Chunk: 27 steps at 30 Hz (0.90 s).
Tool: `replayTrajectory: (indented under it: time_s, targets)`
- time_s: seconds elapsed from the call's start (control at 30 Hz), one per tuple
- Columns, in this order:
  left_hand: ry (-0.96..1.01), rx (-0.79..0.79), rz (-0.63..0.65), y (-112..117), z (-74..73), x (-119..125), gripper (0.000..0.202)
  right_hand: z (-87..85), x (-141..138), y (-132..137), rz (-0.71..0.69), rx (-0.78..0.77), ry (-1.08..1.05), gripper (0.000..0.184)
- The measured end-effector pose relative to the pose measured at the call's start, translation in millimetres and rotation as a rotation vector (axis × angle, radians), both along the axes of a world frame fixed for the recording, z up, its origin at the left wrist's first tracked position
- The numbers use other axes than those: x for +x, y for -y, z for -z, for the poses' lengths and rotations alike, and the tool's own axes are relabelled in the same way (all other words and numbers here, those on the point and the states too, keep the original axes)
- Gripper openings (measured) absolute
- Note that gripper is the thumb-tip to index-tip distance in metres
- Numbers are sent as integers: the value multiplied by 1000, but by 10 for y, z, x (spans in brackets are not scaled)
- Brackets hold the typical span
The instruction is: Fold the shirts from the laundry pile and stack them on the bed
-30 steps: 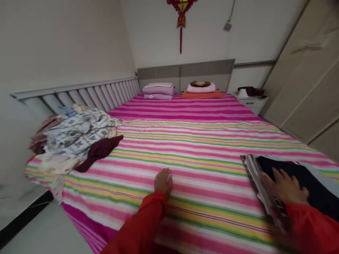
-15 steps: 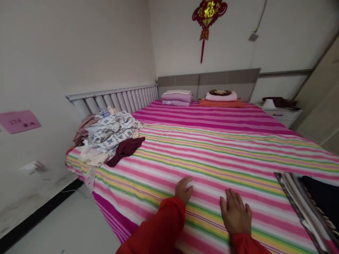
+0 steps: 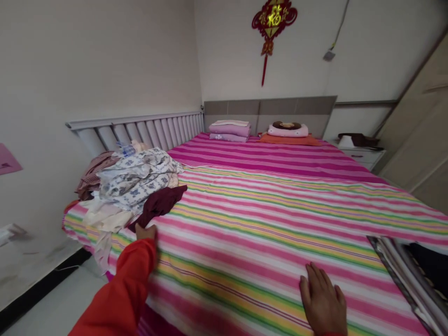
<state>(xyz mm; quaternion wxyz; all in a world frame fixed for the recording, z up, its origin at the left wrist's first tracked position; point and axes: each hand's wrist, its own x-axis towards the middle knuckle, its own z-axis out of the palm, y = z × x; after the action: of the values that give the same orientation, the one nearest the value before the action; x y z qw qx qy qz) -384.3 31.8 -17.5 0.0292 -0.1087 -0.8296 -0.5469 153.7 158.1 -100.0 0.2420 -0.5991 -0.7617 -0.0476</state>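
My left hand (image 3: pixel 145 232), in a red sleeve, reaches to the near end of a dark maroon piece of clothing (image 3: pixel 161 201). Its thumb and fingers look apart at the cloth's edge; the fingertips are hard to make out. The maroon cloth lies against a heap of clothes, where a white garment with a blue-grey pattern (image 3: pixel 140 177) is on top. Cream cloth (image 3: pixel 107 217) sticks out below it and hangs over the bed's side. My right hand (image 3: pixel 324 298) rests flat and empty on the striped bedsheet (image 3: pixel 238 242), fingers stretched forward.
A stack of folded clothes (image 3: pixel 395 266) lies at the bed's right. By the headboard (image 3: pixel 294 107) are folded purple bedding (image 3: pixel 229 130) and a pink pillow (image 3: pixel 287 132) on orange cloth. White rails (image 3: pixel 140 128) line the left side; a nightstand (image 3: pixel 364 156) stands at the far right.
My left hand has moved left from the middle of the sheet to the maroon clothing. My right hand stays on the sheet, slightly lower in view. The camera has turned a little.
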Motion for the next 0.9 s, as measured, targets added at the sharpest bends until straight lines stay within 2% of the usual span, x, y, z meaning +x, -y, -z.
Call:
replayTrajectory:
  time_s: [0.13, 0.2, 0.27, 0.33, 0.4, 0.43, 0.47, 0.53, 0.57, 0.67, 0.77, 0.9]
  targets:
    - [121, -95, 25, 8, -124, -108, 35, 40, 12, -17, -3, 3, -9, 57]
    - [121, -102, 44, -93, -188, -31, 28, 53, 12, -25, -3, 2, -11, 57]
    - [79, -70, 92, -248, -225, 177, 28, 59, 9, -31, 1, 3, -12, 57]
    - [21, -18, 186, -414, -204, 540, 33, 56, 4, -34, -2, 2, -11, 57]
    - [-29, 30, 329, -536, -101, 1057, 35, 42, -2, -35, -1, 0, -11, 57]
    - [-49, 49, 421, -564, -18, 1362, 33, 31, -6, -33, 1, -2, -12, 57]
    - [-94, 95, 584, -565, 83, 1687, 33, 17, -12, -30, 5, -4, -14, 57]
    - [-123, 80, 893, -480, 317, 2356, 31, -18, -27, -18, 15, -10, -20, 56]
    - [-114, 32, 1008, -398, 435, 2674, 29, -37, -35, -8, 18, -16, -21, 56]
    - [-10, -128, 1195, -59, 711, 3429, 31, -97, -60, 25, 22, -35, -21, 55]
    - [70, -224, 1267, 273, 790, 3777, 32, -146, -70, 36, 18, -57, -30, 54]
    - [48, -327, 1389, 554, 666, 3778, 32, -186, -49, 30, 19, -126, -86, 53]
